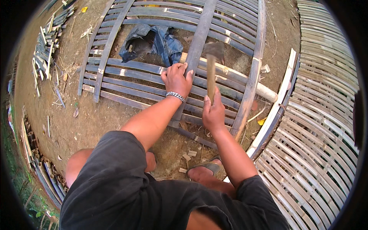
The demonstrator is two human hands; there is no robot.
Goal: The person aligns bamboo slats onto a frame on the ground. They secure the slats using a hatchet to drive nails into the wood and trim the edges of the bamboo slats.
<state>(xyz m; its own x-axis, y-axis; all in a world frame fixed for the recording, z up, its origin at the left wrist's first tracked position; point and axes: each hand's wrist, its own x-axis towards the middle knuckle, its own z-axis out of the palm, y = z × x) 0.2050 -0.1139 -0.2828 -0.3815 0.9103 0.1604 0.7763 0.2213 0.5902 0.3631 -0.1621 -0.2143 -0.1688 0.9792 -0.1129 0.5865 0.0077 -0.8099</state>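
My left hand (177,79), with a chain bracelet on its wrist, rests with bent fingers at the edge of a broad dark bamboo strip (202,32). What its fingertips pinch, if anything, is too small to make out. To its right, my right hand (214,113) is closed round the wooden handle of a hatchet (211,74). The hatchet's dark, blurred head is raised over the slats beside the broad strip. Beneath both hands lies a frame of bamboo slats (132,73) crossed by wider strips. A pale round bamboo pole (264,91) runs under the slats.
Crumpled dark plastic (166,43) lies in the gap between slats. A large panel of pale bamboo slats (312,126) stretches along the right. Split offcuts (48,48) are heaped at the far left, and bamboo poles (48,172) are stacked at the lower left. My sandalled foot (207,168) stands near wood chips.
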